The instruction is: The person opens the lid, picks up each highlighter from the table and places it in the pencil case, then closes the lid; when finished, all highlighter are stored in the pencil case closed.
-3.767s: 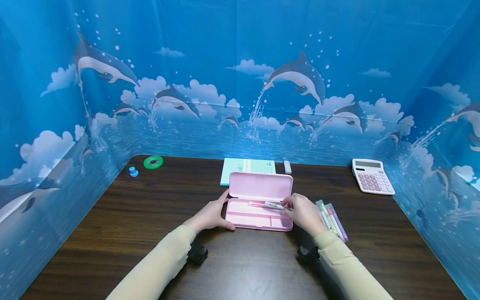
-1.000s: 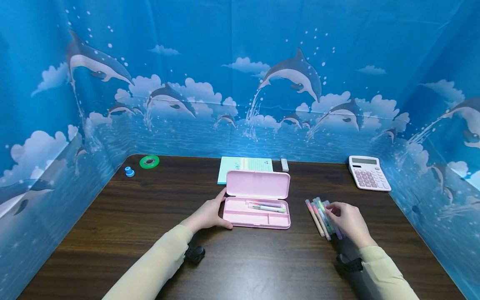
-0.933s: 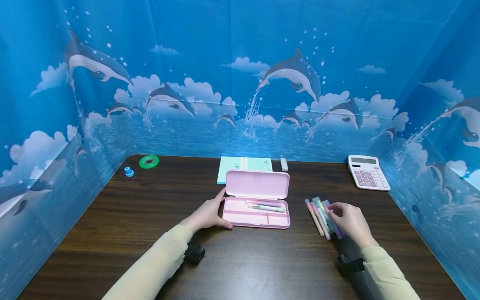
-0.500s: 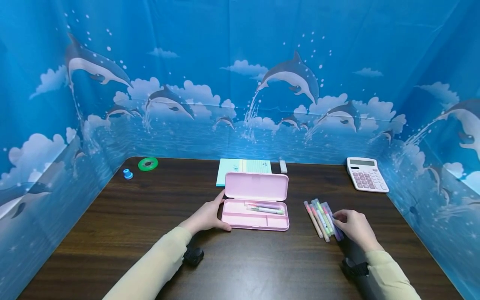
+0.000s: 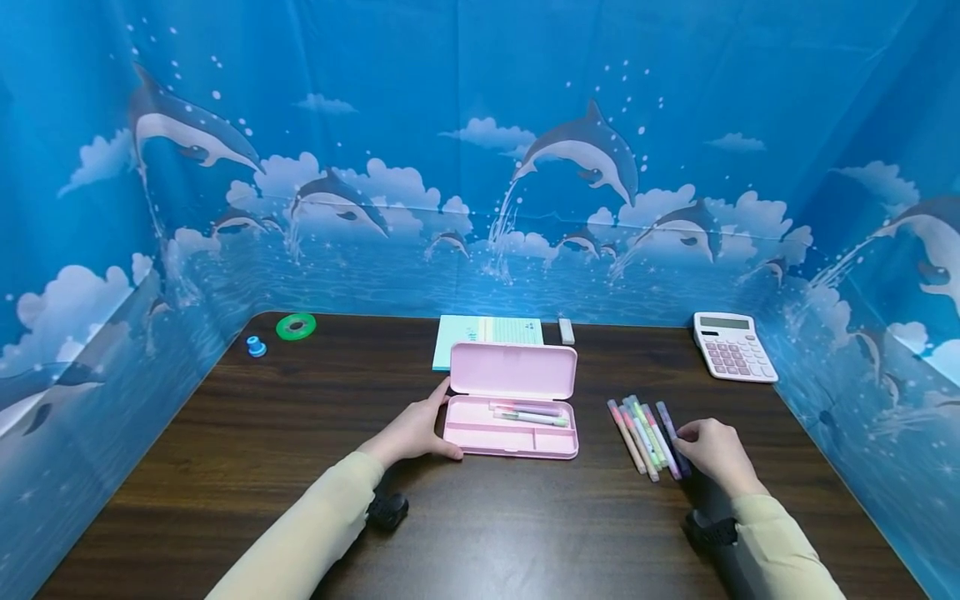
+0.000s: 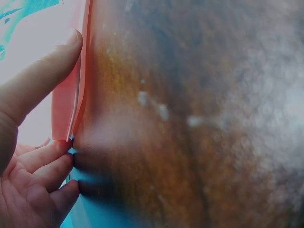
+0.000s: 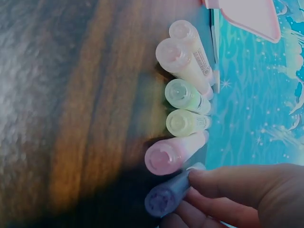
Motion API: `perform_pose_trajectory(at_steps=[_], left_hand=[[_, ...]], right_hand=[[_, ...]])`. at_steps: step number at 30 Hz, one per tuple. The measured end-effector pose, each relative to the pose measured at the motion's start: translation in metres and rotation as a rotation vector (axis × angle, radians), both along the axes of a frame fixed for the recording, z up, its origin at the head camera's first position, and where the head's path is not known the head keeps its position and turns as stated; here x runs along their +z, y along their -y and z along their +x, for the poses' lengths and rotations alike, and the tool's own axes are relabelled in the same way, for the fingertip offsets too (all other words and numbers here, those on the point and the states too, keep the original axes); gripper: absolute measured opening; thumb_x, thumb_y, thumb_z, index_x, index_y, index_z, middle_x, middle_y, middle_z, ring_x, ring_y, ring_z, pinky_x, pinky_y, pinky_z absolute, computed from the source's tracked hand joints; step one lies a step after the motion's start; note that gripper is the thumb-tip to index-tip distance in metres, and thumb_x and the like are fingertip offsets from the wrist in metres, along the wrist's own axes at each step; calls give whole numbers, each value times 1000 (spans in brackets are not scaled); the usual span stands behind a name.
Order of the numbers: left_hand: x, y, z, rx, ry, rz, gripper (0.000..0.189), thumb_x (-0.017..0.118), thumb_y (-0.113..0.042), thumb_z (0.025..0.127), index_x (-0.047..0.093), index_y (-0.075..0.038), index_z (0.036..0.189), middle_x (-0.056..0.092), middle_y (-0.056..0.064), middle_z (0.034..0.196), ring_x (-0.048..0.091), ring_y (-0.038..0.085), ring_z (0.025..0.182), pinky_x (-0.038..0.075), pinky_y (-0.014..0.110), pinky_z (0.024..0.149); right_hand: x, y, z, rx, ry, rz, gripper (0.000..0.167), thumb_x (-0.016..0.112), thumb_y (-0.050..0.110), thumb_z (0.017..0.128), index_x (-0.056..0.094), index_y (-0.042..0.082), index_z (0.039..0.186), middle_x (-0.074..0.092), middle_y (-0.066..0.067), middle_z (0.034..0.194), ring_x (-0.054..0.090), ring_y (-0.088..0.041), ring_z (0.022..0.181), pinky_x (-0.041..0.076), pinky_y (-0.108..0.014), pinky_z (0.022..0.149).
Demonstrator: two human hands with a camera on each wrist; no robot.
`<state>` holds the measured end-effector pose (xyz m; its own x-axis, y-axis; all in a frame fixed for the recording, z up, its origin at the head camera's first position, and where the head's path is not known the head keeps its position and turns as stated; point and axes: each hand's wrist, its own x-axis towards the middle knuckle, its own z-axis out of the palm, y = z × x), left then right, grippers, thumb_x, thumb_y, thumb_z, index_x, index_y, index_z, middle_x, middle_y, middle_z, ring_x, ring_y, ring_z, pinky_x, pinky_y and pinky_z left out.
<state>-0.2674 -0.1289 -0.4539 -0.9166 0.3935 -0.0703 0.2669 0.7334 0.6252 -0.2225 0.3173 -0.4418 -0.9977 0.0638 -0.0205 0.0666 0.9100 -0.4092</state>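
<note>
An open pink pencil case (image 5: 491, 437) lies mid-table, its lid tipped back. Two slim markers (image 5: 531, 419) rest in its rear compartment. My left hand (image 5: 411, 430) holds the case's left end, thumb along the front edge and fingers at the side, as the left wrist view also shows the case (image 6: 64, 114). To the right, my right hand (image 5: 717, 454) pinches a purple marker (image 7: 165, 198) between thumb and fingers. That marker stands slightly apart from a row of several pastel markers (image 5: 637, 437), seen end-on in the right wrist view.
Behind the case lie a mint notepad (image 5: 448, 343) and a white eraser (image 5: 566, 332). A white-and-pink calculator (image 5: 735, 348) is at the back right. Far left sit a green tape roll (image 5: 296, 327) and a small blue object (image 5: 257, 347). A dolphin-print curtain (image 5: 480, 167) borders the table.
My right hand left the case, where another marker now lies, and went to the row on the right. It has shifted the purple marker slightly away from the others. My left hand stayed put.
</note>
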Motion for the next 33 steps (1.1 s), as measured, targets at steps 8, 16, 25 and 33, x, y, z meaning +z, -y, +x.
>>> perform_pose_trajectory(at_steps=[8, 16, 25, 33], left_hand=[[-1, -2, 2, -1, 11, 13, 126, 88, -39, 62, 7, -10, 153, 45, 13, 144, 45, 27, 129, 33, 47, 107], [-3, -2, 4, -10, -12, 20, 125, 89, -37, 62, 9, -4, 152, 48, 15, 141, 47, 29, 127, 36, 46, 104], [-2, -1, 2, -3, -18, 14, 126, 88, -40, 62, 9, -5, 153, 48, 13, 141, 48, 27, 127, 37, 45, 104], [2, 0, 2, 7, 0, 2, 125, 88, -40, 63, 8, -5, 153, 47, 14, 142, 46, 27, 128, 35, 46, 105]], right_hand=[[3, -1, 3, -43, 51, -30, 23, 65, 13, 83, 69, -10, 85, 66, -20, 80, 54, -23, 66, 49, -40, 62], [2, -3, 7, -80, 64, -53, 21, 64, 11, 82, 68, -9, 85, 64, -15, 75, 53, -22, 64, 45, -34, 57], [4, 2, 9, -81, -49, -62, 17, 65, 11, 79, 67, -5, 85, 65, -16, 79, 53, -24, 68, 44, -35, 60], [16, 24, 6, -14, -135, -37, 14, 69, 11, 81, 68, 0, 89, 65, -12, 81, 55, -23, 71, 46, -39, 63]])
